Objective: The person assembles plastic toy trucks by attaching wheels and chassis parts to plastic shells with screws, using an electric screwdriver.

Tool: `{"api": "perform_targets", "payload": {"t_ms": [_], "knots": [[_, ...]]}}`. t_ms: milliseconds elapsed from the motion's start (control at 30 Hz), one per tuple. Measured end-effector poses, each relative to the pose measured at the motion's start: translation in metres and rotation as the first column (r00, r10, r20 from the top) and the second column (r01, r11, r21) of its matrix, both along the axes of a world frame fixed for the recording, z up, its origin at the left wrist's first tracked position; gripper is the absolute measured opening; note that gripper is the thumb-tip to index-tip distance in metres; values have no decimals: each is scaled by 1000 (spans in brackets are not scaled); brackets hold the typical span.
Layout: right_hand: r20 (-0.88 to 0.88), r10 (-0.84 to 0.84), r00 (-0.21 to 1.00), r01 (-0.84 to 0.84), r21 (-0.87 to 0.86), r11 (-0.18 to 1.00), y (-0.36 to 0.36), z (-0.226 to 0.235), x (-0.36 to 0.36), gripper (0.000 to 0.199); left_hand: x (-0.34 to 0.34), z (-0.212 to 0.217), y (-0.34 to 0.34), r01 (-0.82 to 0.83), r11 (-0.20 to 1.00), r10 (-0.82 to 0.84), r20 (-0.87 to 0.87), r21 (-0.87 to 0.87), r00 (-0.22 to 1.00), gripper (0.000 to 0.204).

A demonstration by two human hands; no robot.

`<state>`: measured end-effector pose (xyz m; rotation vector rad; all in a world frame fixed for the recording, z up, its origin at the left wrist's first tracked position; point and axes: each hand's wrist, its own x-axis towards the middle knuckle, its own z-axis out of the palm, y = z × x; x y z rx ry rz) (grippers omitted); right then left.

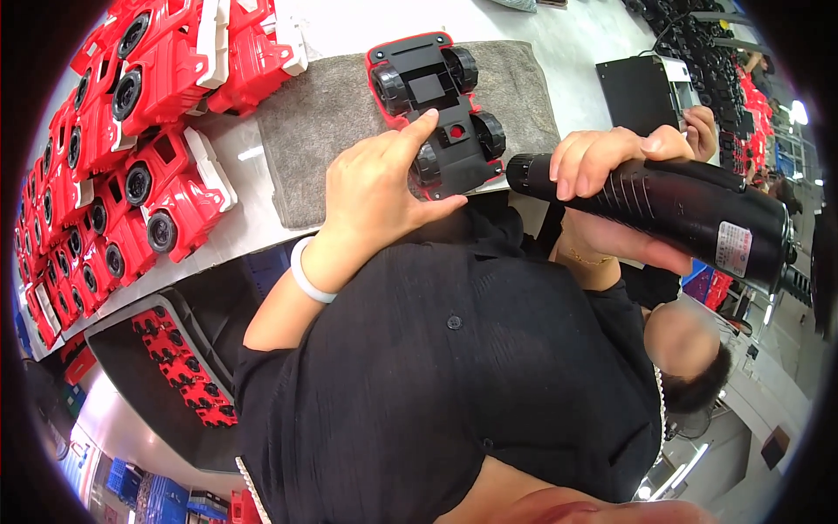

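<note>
A toy truck (454,144) lies upside down, its black chassis and black wheels uppermost and a red rim of body showing. Over its left side reaches my left hand (371,188), thumb and index finger stretched wide apart. The index fingertip touches the chassis, the thumb lies by the near end, and the other fingers are mostly hidden. Wrapped round a black electric screwdriver (681,205) is my right hand (602,166). The tool is tilted, its nose pointing left toward the truck's near right corner. No bit can be made out at the nose.
A grey cloth mat (305,131) lies beneath the truck on the white table (349,22). Red toy trucks (166,79) are stacked at left. Below them stands a dark bin (113,349) with red-and-black parts. A black box (637,92) sits at right, near another person (698,384).
</note>
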<state>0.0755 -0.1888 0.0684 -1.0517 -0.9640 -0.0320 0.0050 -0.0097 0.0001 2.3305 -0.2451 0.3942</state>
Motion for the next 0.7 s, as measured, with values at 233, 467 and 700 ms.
{"api": "perform_targets", "payload": {"t_ms": [233,467,700], "knots": [[-49,28,998,-27,12,1000,4,-2,4,87,3,-3,0,-4,1000,4,47,-7,999,74],[-74,168,983,-155,157,975,-3,15,18,99,-1,8,10,-7,999,8,-26,40,1000,75],[-539,-409,737,97,-514,852,-25,-33,78,40,-32,24,36,-88,990,110,-210,113,971,72]]}}
